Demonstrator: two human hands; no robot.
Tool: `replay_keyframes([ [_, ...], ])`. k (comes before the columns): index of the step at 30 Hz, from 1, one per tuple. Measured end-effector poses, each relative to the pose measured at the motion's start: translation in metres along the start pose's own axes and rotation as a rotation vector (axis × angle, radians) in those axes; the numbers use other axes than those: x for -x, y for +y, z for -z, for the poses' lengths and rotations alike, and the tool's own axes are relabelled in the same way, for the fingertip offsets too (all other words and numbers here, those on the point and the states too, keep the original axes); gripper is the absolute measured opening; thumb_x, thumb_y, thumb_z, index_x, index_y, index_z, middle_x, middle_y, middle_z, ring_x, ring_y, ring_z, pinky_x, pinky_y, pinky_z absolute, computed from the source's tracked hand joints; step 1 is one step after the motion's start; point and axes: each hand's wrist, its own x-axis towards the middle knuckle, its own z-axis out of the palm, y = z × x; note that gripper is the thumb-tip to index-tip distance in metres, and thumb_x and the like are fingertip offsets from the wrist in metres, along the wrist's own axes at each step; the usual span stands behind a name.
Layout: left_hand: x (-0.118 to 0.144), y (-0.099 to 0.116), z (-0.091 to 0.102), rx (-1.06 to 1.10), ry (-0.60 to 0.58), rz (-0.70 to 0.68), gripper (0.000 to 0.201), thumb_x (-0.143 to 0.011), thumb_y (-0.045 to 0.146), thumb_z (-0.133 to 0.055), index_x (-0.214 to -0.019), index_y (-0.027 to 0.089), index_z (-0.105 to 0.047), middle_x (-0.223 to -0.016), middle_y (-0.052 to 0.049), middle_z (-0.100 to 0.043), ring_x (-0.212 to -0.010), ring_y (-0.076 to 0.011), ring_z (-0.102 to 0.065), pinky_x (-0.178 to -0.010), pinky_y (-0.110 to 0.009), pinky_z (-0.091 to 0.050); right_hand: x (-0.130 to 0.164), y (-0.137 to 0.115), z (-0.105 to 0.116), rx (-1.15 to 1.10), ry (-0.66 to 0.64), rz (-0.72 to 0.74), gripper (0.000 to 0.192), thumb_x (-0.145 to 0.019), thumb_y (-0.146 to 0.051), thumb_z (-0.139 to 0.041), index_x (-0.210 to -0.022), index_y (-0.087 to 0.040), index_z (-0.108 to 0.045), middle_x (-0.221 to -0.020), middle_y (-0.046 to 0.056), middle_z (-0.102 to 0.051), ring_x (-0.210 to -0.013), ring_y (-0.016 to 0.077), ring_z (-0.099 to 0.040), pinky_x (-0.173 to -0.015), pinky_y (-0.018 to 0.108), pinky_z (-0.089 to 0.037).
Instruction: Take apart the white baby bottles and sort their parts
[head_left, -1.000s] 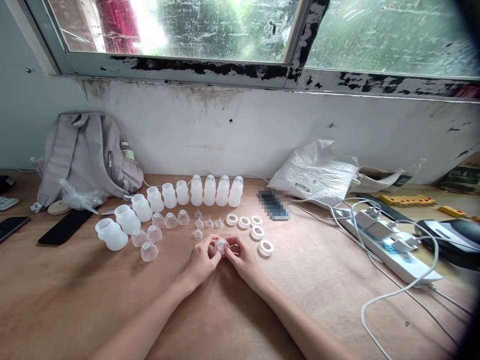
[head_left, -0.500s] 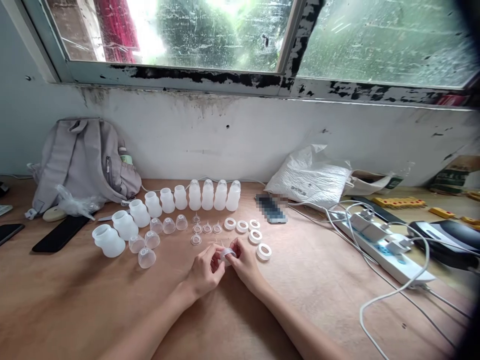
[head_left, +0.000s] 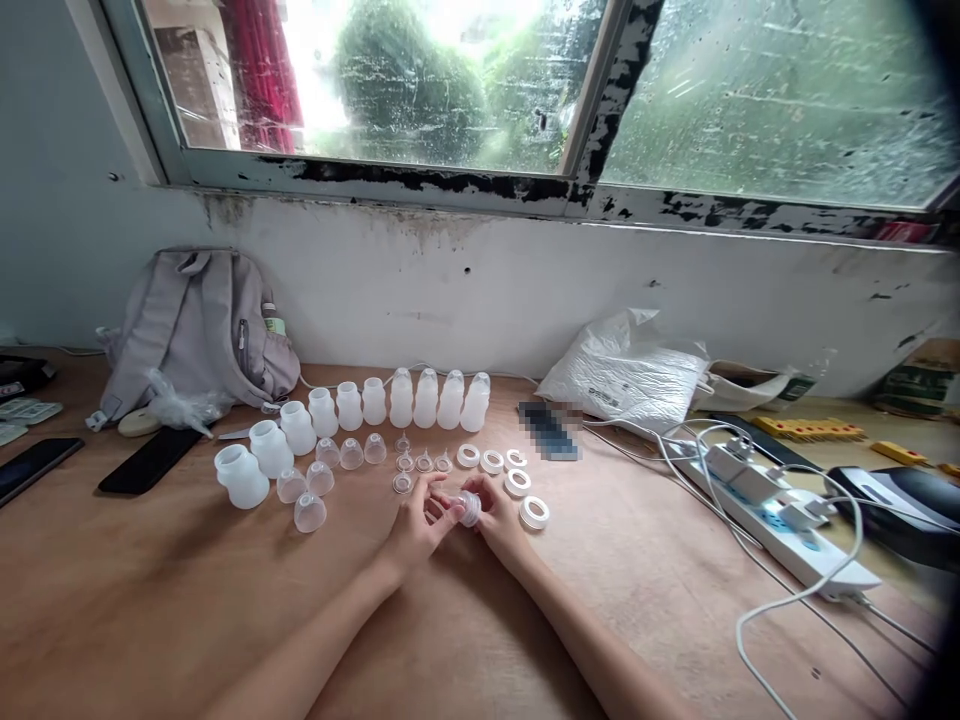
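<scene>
Near the middle of the table, my left hand [head_left: 420,525] and my right hand [head_left: 501,522] meet around a small white ring with a clear bottle nipple [head_left: 469,508]. My right fingers grip its far side, while my left thumb and fingertips press on the near side. Just beyond my left hand lie several clear nipples [head_left: 424,461], tips up. To the right of my right hand sit several white screw rings [head_left: 534,513]. Translucent dome caps [head_left: 310,512] stand to the left, in front of a curved row of open white baby bottles [head_left: 271,449]. Several capped bottles [head_left: 426,400] stand at the back.
A grey backpack [head_left: 199,330] leans on the wall at left, with black phones [head_left: 142,462] in front. Right of the rings are a dark phone [head_left: 551,432], a silvery bag [head_left: 626,372] and a white power strip [head_left: 780,525] with loose cables.
The ring has been turned between my fingers, so its clear nipple side now faces me. The view has shifted slightly; the bottles, caps and loose rings stay where they were.
</scene>
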Motion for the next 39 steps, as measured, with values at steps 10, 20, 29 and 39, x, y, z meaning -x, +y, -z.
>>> replay_keyframes([
  [10,-0.002,0.002,0.016,0.098,0.179,-0.050,0.032,-0.080,0.047,-0.042,-0.086,0.018,-0.052,-0.066,0.000,-0.057,-0.054,-0.0106,-0.053,-0.049,-0.020,-0.041,0.000,-0.024,-0.018,0.026,-0.059,0.053,0.022,-0.078,-0.040,-0.050,-0.087,-0.020,-0.048,-0.068,-0.002,-0.055,-0.046,0.0096,-0.050,-0.039,0.020,-0.037],
  [20,-0.019,-0.007,0.063,0.283,0.760,0.027,0.037,-0.082,0.053,-0.030,-0.064,0.021,-0.036,-0.043,0.008,-0.033,-0.037,-0.0073,-0.032,-0.040,-0.020,-0.028,-0.120,-0.073,-0.084,0.688,-0.082,0.293,0.043,-0.079,-0.015,-0.043,-0.121,-0.022,-0.039,-0.076,0.003,-0.060,-0.065,0.0153,-0.055,-0.062,0.025,-0.040],
  [29,-0.019,-0.014,0.062,0.292,0.684,0.081,0.043,-0.080,0.059,-0.025,-0.064,0.021,-0.036,-0.045,0.007,-0.034,-0.035,-0.0068,-0.032,-0.037,-0.021,-0.027,-0.162,-0.064,-0.121,0.764,-0.099,0.234,0.027,-0.077,-0.012,-0.047,-0.104,-0.013,-0.049,-0.071,0.007,-0.058,-0.063,0.0180,-0.054,-0.055,0.025,-0.038],
  [39,-0.012,-0.004,0.046,0.448,0.487,0.110,0.039,-0.078,0.055,-0.037,-0.062,0.019,-0.040,-0.046,0.007,-0.040,-0.038,-0.0066,-0.036,-0.038,-0.019,-0.029,-0.091,-0.103,-0.057,0.537,0.191,0.544,0.011,-0.081,-0.028,-0.048,-0.083,-0.020,-0.056,-0.117,0.010,-0.044,-0.106,0.0249,-0.047,-0.080,0.038,-0.041],
])
